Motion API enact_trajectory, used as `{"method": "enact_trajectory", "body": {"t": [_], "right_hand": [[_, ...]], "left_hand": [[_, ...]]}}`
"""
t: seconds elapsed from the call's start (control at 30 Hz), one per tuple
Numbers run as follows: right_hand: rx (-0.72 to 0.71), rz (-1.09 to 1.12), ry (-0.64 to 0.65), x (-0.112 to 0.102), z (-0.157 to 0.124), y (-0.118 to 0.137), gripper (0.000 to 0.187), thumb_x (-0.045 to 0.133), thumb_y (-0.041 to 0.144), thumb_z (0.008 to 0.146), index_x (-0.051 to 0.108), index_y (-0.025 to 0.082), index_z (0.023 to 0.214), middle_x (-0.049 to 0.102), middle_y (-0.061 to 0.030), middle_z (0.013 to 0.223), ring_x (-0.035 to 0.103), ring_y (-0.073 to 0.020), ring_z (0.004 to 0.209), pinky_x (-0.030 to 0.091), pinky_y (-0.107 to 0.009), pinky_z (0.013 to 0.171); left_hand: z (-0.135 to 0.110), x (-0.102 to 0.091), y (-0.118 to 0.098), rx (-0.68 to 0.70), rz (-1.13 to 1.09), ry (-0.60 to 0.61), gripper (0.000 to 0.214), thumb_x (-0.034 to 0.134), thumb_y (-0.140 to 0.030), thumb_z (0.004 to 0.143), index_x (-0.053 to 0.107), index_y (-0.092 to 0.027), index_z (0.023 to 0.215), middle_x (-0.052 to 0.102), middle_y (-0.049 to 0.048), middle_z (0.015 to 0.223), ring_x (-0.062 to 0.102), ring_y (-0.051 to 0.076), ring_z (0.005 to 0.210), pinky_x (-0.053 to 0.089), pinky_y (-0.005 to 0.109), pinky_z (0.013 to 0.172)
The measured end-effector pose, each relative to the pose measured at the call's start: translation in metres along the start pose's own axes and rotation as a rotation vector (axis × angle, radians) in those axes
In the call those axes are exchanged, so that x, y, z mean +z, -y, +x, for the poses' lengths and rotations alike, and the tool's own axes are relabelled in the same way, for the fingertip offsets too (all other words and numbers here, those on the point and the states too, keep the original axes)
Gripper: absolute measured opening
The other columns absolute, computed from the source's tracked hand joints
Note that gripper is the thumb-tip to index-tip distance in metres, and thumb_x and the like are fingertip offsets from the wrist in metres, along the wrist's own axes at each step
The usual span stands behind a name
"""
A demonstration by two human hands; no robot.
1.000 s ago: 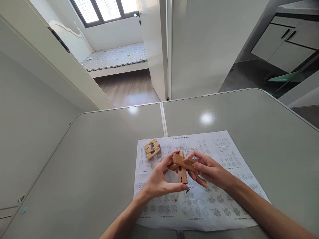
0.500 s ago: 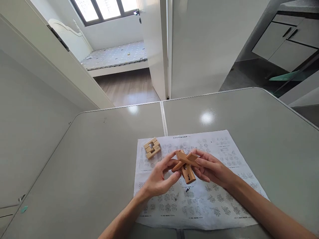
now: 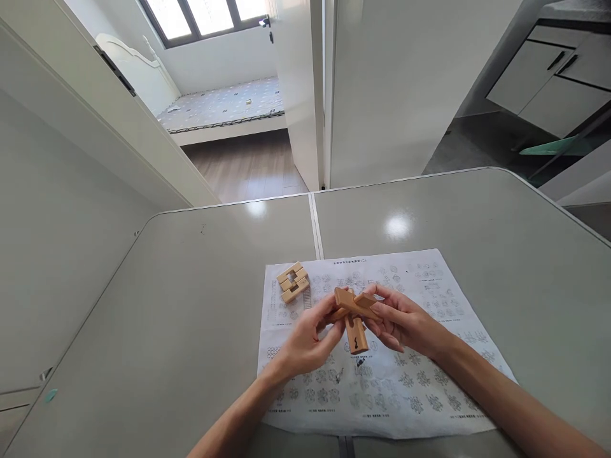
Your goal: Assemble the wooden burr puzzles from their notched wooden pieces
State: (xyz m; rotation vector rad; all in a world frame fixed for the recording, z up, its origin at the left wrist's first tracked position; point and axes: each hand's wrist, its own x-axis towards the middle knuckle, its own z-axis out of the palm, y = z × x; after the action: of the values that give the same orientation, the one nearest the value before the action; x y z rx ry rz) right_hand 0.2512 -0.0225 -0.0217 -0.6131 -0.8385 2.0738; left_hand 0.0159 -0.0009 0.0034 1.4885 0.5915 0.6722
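Both my hands hold a wooden interlocking puzzle (image 3: 354, 313) of crossed notched bars above a printed instruction sheet (image 3: 405, 381). My left hand (image 3: 305, 343) pinches its left side with thumb and fingers closed on a bar. My right hand (image 3: 401, 321) grips the right side, fingers wrapped round the crossed bars. One bar points down toward me. Several more wooden pieces (image 3: 293, 282) lie stacked together on the sheet's far left corner, a short way beyond my left hand.
The sheet lies on a grey table (image 3: 191, 305) with a seam down its middle. A white partition wall (image 3: 396, 89) stands beyond the far edge. An open doorway at the back left shows a bed (image 3: 219, 108). Cabinets (image 3: 548, 76) stand at the far right.
The puzzle has turned a little in my hands; its downward bar swung right, then back to nearly upright. My left fingers have shifted closer onto it. The stacked pieces have not moved.
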Motion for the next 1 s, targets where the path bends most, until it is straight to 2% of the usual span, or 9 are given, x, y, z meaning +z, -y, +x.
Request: {"method": "enact_trajectory", "body": {"t": [0.13,0.23,0.3,0.43,0.63,0.9,1.0], "right_hand": [[-0.004,-0.009,0.013,-0.0008,0.0002,-0.0008,0.02,0.06,0.04,0.107,0.053,0.021,0.111,0.068,0.002,0.075,0.05,-0.0039,0.041,0.036,-0.014,0.04],[-0.007,-0.01,0.018,-0.0017,0.0007,-0.0014,0.019,0.058,0.04,0.108,0.053,0.022,0.111,0.069,0.0013,0.076,0.052,-0.0041,0.041,0.038,-0.014,0.04],[-0.004,-0.009,0.018,-0.0017,0.0008,-0.0014,0.02,0.059,0.04,0.108,0.053,0.022,0.111,0.069,0.0016,0.076,0.053,-0.0042,0.042,0.038,-0.013,0.04],[0.001,-0.014,0.012,-0.0008,0.0,-0.0007,0.021,0.06,0.042,0.107,0.053,0.022,0.11,0.068,0.0023,0.076,0.054,-0.0043,0.042,0.038,-0.013,0.04],[0.009,-0.033,-0.003,0.0018,-0.0001,0.0006,0.027,0.063,0.046,0.105,0.051,0.022,0.107,0.068,0.0028,0.075,0.051,-0.0041,0.041,0.037,-0.014,0.039],[-0.002,-0.036,-0.007,0.0029,0.0003,0.0016,0.026,0.064,0.045,0.105,0.052,0.022,0.105,0.068,0.0029,0.074,0.052,-0.0044,0.04,0.035,-0.014,0.038],[-0.013,-0.032,0.003,0.0031,0.0,0.0015,0.024,0.063,0.044,0.105,0.052,0.022,0.105,0.068,0.0032,0.074,0.052,-0.0039,0.04,0.035,-0.014,0.038]], "left_hand": [[0.0011,-0.0012,-0.0067,0.049,-0.046,0.057,0.073,0.073,-0.047,0.093,0.046,-0.018,0.154,0.06,0.0164,0.143,0.057,0.036,0.136,0.043,0.05,0.12],[0.0019,-0.0019,-0.0058,0.006,-0.007,0.043,0.083,0.089,-0.04,0.079,0.05,-0.019,0.15,0.064,0.0147,0.136,0.06,0.035,0.133,0.047,0.046,0.117],[0.002,-0.0021,-0.0028,-0.007,0.018,0.021,0.085,0.094,-0.036,0.074,0.052,-0.02,0.147,0.066,0.0138,0.132,0.062,0.035,0.13,0.049,0.044,0.115],[0.0015,-0.0021,0.0016,-0.018,0.029,0.011,0.08,0.093,-0.035,0.076,0.054,-0.019,0.144,0.067,0.014,0.131,0.064,0.034,0.128,0.05,0.044,0.114],[0.0013,-0.0007,-0.0001,-0.008,0.012,0.004,0.086,0.093,-0.037,0.076,0.052,-0.019,0.149,0.067,0.0145,0.134,0.062,0.035,0.131,0.049,0.045,0.116],[0.0014,0.0001,-0.0015,-0.026,-0.02,0.01,0.082,0.092,-0.039,0.077,0.054,-0.019,0.147,0.067,0.0144,0.133,0.065,0.035,0.128,0.051,0.047,0.115],[0.0013,0.0006,-0.0021,-0.007,-0.04,0.002,0.087,0.092,-0.037,0.077,0.05,-0.019,0.151,0.066,0.0155,0.137,0.063,0.036,0.133,0.048,0.049,0.119]]}}
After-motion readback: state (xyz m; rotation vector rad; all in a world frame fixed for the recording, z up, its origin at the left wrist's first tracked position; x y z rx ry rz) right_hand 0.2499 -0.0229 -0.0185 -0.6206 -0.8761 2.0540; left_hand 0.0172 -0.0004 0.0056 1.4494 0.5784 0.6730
